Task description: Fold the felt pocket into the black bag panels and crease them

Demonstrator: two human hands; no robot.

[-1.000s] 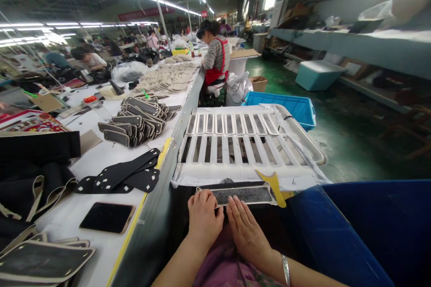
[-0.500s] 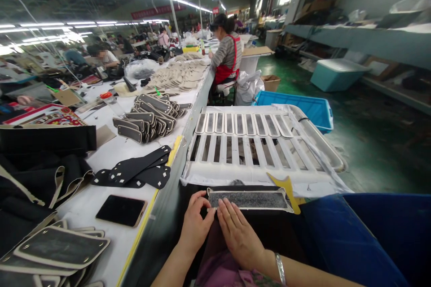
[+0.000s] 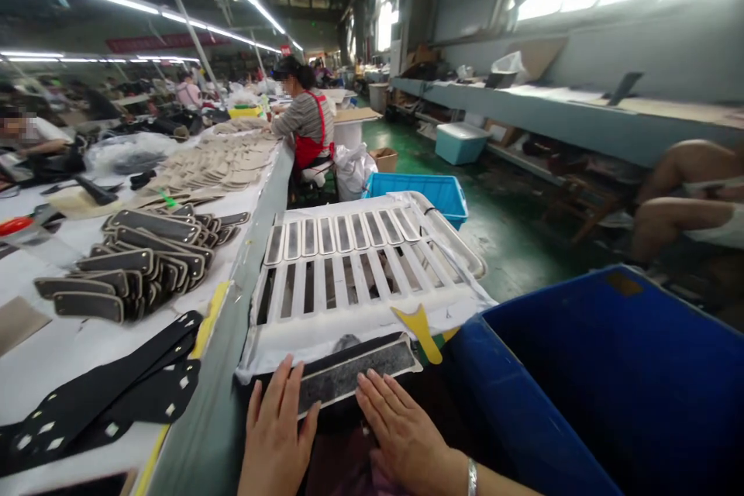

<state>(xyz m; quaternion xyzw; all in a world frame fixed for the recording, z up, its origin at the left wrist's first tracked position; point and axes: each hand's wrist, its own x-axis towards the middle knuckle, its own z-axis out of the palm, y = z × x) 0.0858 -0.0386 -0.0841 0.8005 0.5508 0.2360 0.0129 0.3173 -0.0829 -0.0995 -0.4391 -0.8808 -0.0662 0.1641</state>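
A long dark grey strip with a pale folded border (image 3: 349, 374) lies on a black surface in front of me. My left hand (image 3: 277, 422) is open at its left end, fingers spread, with the thumb by its lower edge. Lying flat, my right hand (image 3: 398, 422) has its fingertips on the lower edge near the middle. Just past the strip's right end is a yellow forked tool (image 3: 419, 332). Beyond it, a white slatted rack (image 3: 372, 318) bears a row of several similar grey, pale-edged pieces (image 3: 342, 232) along its far side.
On the left table are piled grey strips with studs (image 3: 145, 248), black straps (image 3: 116, 395) and beige pieces (image 3: 215, 163). A large blue bin (image 3: 523, 403) stands close on my right. Farther off are a light blue crate (image 3: 418, 190) and a seated co-worker (image 3: 308, 120).
My view has swung to the right. My left hand's fingers, curled at the strip's left end before, are now spread over it. My right hand stays flat at the strip's lower edge.
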